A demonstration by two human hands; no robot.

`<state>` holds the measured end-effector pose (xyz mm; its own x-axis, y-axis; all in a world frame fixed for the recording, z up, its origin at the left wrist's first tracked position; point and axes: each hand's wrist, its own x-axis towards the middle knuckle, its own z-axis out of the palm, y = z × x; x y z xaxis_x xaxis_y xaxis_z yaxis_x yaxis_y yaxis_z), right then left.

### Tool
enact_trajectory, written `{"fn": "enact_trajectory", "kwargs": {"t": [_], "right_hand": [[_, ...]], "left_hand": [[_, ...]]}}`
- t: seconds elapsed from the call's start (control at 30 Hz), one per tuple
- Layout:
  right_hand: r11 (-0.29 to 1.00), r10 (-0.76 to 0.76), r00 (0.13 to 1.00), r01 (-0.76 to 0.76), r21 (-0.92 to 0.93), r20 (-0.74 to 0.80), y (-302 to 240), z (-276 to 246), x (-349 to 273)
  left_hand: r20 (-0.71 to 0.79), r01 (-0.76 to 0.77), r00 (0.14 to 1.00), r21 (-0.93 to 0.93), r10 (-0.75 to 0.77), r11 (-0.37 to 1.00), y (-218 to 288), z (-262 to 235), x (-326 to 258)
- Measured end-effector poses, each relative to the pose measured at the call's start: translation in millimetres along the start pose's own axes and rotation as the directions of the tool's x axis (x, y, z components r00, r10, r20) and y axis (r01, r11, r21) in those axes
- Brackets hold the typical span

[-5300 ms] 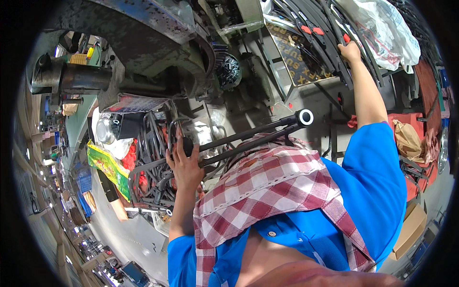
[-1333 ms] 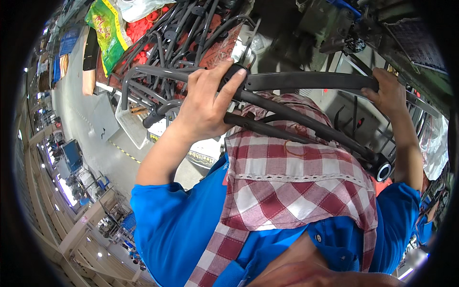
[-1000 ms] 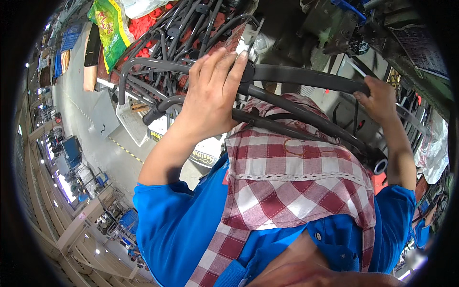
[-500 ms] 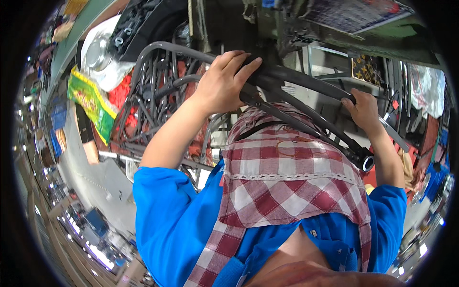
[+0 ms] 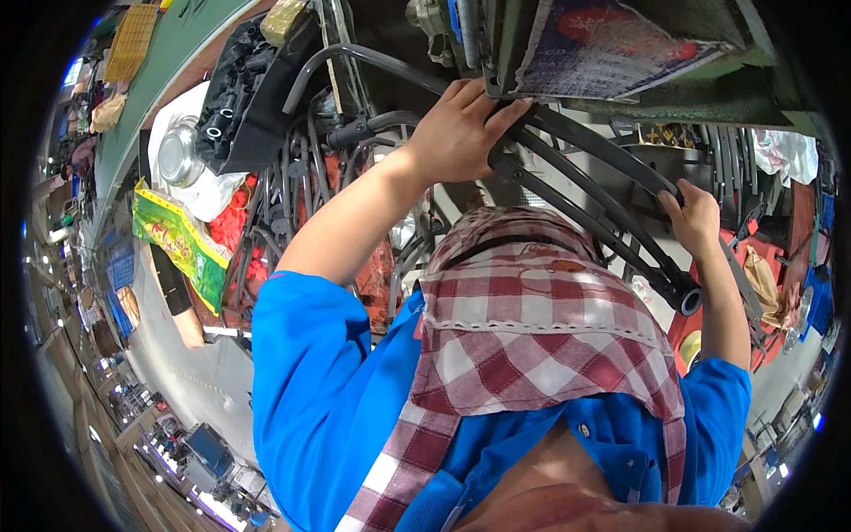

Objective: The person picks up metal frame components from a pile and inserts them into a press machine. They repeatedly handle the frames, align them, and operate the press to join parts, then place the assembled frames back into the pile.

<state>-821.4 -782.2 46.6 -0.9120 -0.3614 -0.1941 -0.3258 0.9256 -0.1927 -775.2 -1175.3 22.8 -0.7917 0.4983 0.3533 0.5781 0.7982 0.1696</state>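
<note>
A dark grey metal tube frame [image 5: 612, 155] is held across the front of my checked apron [image 5: 550, 346], slanting down to the right. Several of its tubes run side by side toward a round, hollow collar [image 5: 690, 301] at the lower right end. My left hand [image 5: 456, 133] is wrapped over the upper end, near the edge of a green machine [image 5: 736, 106]. On the upper tube's right end, my right hand [image 5: 696, 217] is closed. A bent grey tube [image 5: 381, 60] reaches left from behind my left hand; its join with the frame is hidden.
More grey tube frames [image 5: 310, 168] are piled at the left, beside a black bin [image 5: 239, 97] of dark parts. A green and yellow bag [image 5: 182, 239] lies nearby. Right of me are a red surface [image 5: 740, 266], brown paper [image 5: 760, 279] and clear plastic [image 5: 784, 155].
My left hand has moved right and slightly up with the frame still in its grip. The right hand and the collared end have moved a little right in the picture. The whole view has shifted.
</note>
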Motion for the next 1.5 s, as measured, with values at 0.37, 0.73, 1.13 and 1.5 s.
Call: {"fn": "enact_trajectory", "kwargs": {"t": [0.37, 0.73, 1.13, 1.5], "right_hand": [[0.996, -0.084, 0.996, 0.084, 0.028, -0.012, -3.8, -9.1, 16.1], [0.974, -0.219, 0.975, 0.217, -0.066, -0.037, -3.5, -10.5, 26.9], [0.988, -0.152, 0.986, 0.153, 0.011, -0.066, 6.4, -7.7, 8.3], [0.997, -0.079, 0.996, 0.077, 0.031, 0.042, 3.1, -20.9, 17.1]], "left_hand": [[0.109, 0.057, 0.992, 0.05, -0.062, 0.997, 7.0, -8.7, 3.9], [0.081, 0.068, 0.994, 0.078, -0.074, 0.995, 14.1, -13.5, -24.3], [0.008, 0.067, 0.998, 0.081, -0.068, 0.994, 22.3, -11.0, -11.3], [0.021, 0.088, 0.996, -0.063, -0.087, 0.994, 7.1, 3.0, 0.9]]}}
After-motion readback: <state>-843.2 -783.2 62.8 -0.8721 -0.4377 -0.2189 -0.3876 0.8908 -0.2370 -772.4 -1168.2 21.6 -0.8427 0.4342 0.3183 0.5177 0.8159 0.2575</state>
